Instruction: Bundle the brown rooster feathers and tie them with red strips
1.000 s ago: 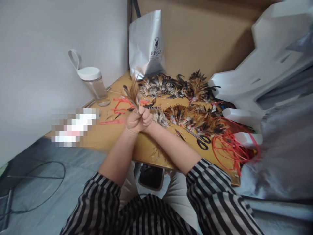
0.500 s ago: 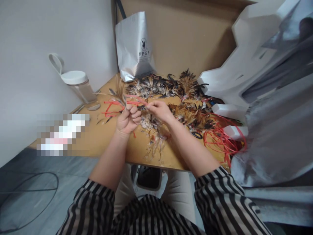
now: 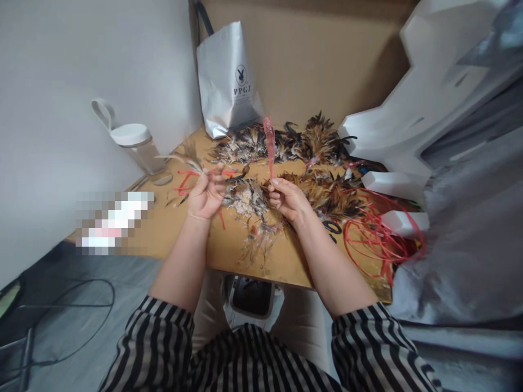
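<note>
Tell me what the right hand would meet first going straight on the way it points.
The right hand would probably meet the far feather row first, though the hand's height is unclear.

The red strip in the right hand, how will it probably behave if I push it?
The red strip is probably light, as it looks thin and translucent. It may be slightly stiff, since it stands up from the right hand.

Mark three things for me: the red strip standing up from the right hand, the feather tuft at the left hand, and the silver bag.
Red strip [image 3: 270,146]: head view, middle of its upright length.
Feather tuft [image 3: 193,158]: head view, middle of the fanned feathers.
Silver bag [image 3: 226,84]: head view, front panel, left of the logo.
</note>
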Demonstrator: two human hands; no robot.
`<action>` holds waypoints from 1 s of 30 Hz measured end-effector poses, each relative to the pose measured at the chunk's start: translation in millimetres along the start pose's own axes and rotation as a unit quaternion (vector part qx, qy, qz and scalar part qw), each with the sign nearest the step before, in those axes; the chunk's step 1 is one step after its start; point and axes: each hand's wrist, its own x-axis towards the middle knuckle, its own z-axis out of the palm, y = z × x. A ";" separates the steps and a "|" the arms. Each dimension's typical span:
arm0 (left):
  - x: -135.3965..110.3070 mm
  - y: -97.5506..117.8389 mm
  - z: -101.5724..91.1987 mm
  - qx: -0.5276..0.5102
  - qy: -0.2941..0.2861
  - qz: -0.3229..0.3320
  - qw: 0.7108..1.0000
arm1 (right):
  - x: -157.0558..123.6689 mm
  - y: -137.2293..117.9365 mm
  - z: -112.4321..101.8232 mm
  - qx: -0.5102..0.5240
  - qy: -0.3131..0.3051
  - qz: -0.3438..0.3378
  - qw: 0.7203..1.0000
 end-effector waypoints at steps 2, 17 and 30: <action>-1.2 -4.1 3.7 0.033 -0.027 -0.042 0.998 | 0.7 4.8 9.8 -0.007 0.009 0.005 1.000; -23.9 27.0 -17.6 0.220 0.020 -0.027 0.975 | -2.0 57.7 48.0 -0.191 -0.041 0.016 0.981; -81.0 50.2 19.8 0.012 0.073 0.120 0.990 | -1.9 54.8 51.9 -0.210 -0.005 0.045 0.977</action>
